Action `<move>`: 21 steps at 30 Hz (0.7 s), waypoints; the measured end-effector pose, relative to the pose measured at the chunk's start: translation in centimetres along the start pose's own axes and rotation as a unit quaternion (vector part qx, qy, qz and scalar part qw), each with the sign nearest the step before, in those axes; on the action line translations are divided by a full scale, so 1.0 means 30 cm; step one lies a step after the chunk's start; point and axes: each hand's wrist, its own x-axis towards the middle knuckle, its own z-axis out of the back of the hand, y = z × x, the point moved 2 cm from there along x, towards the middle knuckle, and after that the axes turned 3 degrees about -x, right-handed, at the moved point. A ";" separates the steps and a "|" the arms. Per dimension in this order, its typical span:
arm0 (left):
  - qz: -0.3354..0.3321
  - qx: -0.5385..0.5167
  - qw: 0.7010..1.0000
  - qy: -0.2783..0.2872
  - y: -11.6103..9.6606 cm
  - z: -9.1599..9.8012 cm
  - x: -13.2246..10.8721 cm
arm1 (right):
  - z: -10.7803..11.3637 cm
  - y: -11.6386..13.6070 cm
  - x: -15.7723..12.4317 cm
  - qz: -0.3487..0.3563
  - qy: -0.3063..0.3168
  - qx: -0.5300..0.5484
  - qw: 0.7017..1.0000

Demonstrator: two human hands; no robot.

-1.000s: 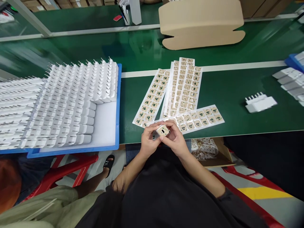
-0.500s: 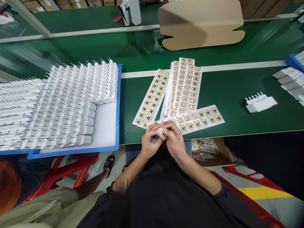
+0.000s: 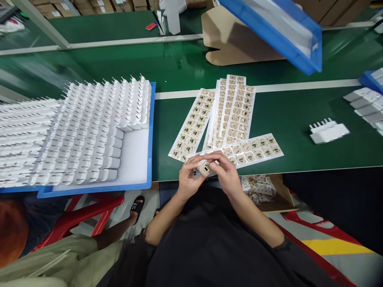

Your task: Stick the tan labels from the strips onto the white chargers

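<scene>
Near the table's front edge, my left hand [image 3: 190, 178] has its fingers closed around the side of a white plug adapter [image 3: 205, 169]. The adapter's end faces up and carries a beige label with a dark green mark. On its other side my right hand [image 3: 226, 174] is bent over it, with the thumb against the label's edge and the fingers along the top. Just beyond the hands a label sheet [image 3: 259, 149] lies slanted. Behind it are a stack of label sheets [image 3: 236, 108] and a single sheet [image 3: 191, 126] to the left.
A blue tray [image 3: 151, 139] on the left holds rows of white adapters [image 3: 98, 119], prongs up. A few adapters [image 3: 329, 130] stand at right. A tilted blue tray [image 3: 312, 59] hangs over the cardboard [image 3: 221, 48]. Below the edge sits a box [image 3: 279, 191] of crumpled sheets.
A blue tray has come into view above the cardboard at the back. My right thumb and hand have shifted slightly right, so more of the adapter's label shows.
</scene>
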 end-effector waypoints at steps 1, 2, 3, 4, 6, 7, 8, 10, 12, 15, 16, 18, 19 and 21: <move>-0.004 -0.002 1.000 0.005 -0.001 -0.001 0.001 | 0.015 0.013 0.007 0.021 0.009 -0.045 0.999; -0.008 -0.006 1.000 0.011 -0.003 -0.002 0.003 | 0.028 0.026 0.014 0.046 0.013 -0.089 0.995; -0.010 -0.011 1.000 0.017 -0.005 -0.003 0.004 | 0.039 0.040 0.021 0.075 0.016 -0.135 0.988; -0.007 -0.017 1.000 0.021 -0.007 -0.004 0.005 | 0.046 0.053 0.026 0.108 0.016 -0.178 0.978; 0.012 -0.025 0.999 0.024 -0.010 -0.006 0.005 | 0.054 0.071 0.026 0.169 0.010 -0.256 0.952; 0.029 -0.027 0.999 0.024 -0.010 -0.006 0.005 | 0.055 0.075 0.020 0.192 0.009 -0.288 0.938; 0.048 -0.032 0.998 0.022 -0.010 -0.007 0.005 | 0.057 0.076 0.008 0.210 0.011 -0.312 0.927; 0.077 -0.052 0.996 0.015 -0.009 -0.006 0.005 | 0.063 0.070 -0.030 0.230 0.040 -0.323 0.917; 0.095 -0.072 0.993 0.001 -0.007 -0.006 0.007 | 0.086 0.044 -0.085 0.216 0.106 -0.283 0.928; 0.113 -0.079 0.990 -0.018 -0.003 -0.006 0.011 | 0.176 -0.069 -0.184 0.064 0.239 -0.210 0.946; 0.118 -0.078 0.990 -0.021 -0.003 -0.007 0.011 | 0.225 -0.131 -0.216 -0.022 0.259 -0.201 0.944; 0.124 -0.077 0.989 -0.019 -0.002 -0.009 0.012 | 0.351 -0.275 -0.273 -0.208 0.187 -0.203 0.938; 0.124 -0.076 0.989 -0.016 -0.003 -0.009 0.013 | 0.424 -0.345 -0.298 -0.287 0.087 -0.211 0.930; 0.120 -0.071 0.990 -0.011 -0.004 -0.009 0.014 | 0.545 -0.456 -0.336 -0.329 -0.016 -0.244 0.912</move>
